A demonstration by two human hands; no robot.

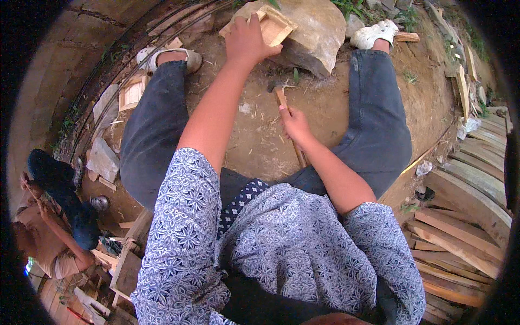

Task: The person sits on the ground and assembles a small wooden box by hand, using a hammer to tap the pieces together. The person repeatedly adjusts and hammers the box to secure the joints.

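Note:
My left hand [247, 40] grips the near left side of a small square wooden box [275, 28], its hollow partly in view. The box rests on a large pale rock [319, 35] between my feet. Lower down, my right hand [296, 125] is closed round the wooden handle of a hammer [280, 96]. The hammer's dark head points away from me, over the dirt just in front of the rock and apart from the box.
Another wooden box [132, 93] lies beside my left leg, near loose stones [103, 160]. Stacked planks [460, 238] fill the right side. Another person [54, 216] sits at the lower left among wood scraps. Dark cables [100, 127] run along the wall.

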